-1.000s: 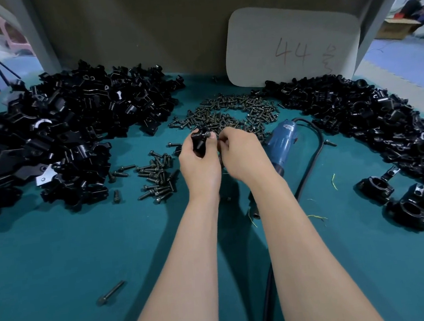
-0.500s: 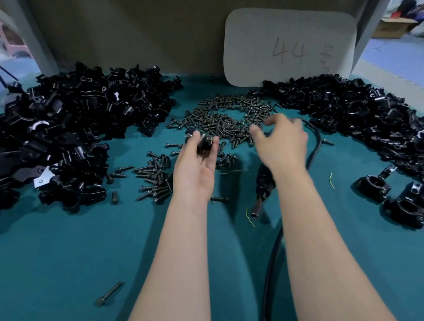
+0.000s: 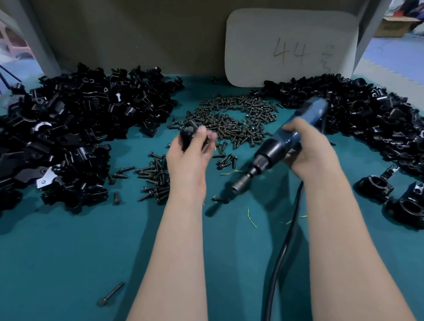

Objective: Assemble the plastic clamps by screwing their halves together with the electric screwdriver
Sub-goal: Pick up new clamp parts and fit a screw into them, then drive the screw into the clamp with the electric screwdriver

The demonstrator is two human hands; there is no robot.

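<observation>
- While the clamp (image 3: 188, 136) is held above the table (image 3: 60, 265), just in front of the screw pile (image 3: 233, 122), it is gripped in the curled fingers of the left hand (image 3: 188, 157); whether a screw is seated cannot be told through the blur.
- The electric screwdriver (image 3: 279, 146) is clasped round its blue body by the right hand (image 3: 308, 151), with the bit pointing down and left, apart from the clamp.
- The step is judged to be bringing tool to part; next, the bit must be lined up with the screw head and pressed straight.
- Loose halves are piled in 2 places, a left heap (image 3: 61, 138) and a right heap (image 3: 370, 119); finished clamps (image 3: 421, 214) lie near the right.
</observation>
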